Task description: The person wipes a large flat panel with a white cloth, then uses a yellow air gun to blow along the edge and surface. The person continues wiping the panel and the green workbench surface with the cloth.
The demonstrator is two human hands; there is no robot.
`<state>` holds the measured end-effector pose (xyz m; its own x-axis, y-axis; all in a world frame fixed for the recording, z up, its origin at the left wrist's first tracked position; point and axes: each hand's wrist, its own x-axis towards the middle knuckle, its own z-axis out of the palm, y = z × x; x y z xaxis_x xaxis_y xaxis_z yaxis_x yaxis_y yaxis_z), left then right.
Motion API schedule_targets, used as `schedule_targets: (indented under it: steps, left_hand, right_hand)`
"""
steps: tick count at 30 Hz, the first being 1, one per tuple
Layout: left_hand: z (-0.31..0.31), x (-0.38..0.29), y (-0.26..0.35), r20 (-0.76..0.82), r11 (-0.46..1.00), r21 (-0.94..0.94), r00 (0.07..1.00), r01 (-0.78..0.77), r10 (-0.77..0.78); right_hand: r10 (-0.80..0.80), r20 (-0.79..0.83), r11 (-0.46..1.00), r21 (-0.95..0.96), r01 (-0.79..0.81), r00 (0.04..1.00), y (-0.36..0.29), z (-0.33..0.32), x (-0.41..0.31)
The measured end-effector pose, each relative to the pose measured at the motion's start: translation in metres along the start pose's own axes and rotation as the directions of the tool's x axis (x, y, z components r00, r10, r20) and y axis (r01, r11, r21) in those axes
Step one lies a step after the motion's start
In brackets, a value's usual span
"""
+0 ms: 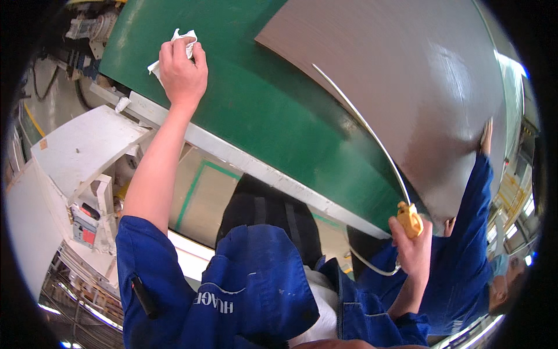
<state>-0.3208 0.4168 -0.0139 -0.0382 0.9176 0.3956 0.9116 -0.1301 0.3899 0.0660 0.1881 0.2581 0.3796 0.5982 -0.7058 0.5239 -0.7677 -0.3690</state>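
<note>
My left hand [183,72] presses a crumpled white cloth or paper wipe [154,69] down near the left part of a green belt-like work surface [244,100]. In my right hand [412,248], at the lower right, is the yellow handle of an air blow gun [409,220]. Its long, curved metal tube reaches up and left, the tip in front of the edge of a large grey-brown panel [370,65] on the green surface. A pale hose hangs from the gun's handle.
A co-worker in blue [457,270] stands at the right, one hand [487,135] on the panel. A metal rail [244,159] borders the green surface on my side. At the left stands a white cabinet [87,139] with tools inside; machinery [93,28] lies beyond the surface's left end.
</note>
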Motion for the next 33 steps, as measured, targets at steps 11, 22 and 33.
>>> schedule_targets:
  steps: [11, 22, 33]
  left_hand:
    - [-0.001, -0.003, -0.004, -0.025, 0.997, -0.074, 1.000, 0.005, -0.006]
    - [-0.002, -0.001, 0.000, 0.013, 0.997, -0.068, 1.000, 0.018, -0.018]
    - [-0.004, -0.002, 0.001, 0.024, 0.995, -0.086, 0.999, 0.040, -0.038]
  right_hand:
    - [0.203, 0.094, 0.970, 0.114, -0.213, 0.975, -0.009, -0.021, 0.013]
    - [0.174, 0.148, 0.971, 0.141, -0.195, 0.974, -0.011, -0.010, 0.038]
    - [0.095, 0.159, 0.985, 0.126, -0.115, 0.983, -0.015, -0.004, 0.047]
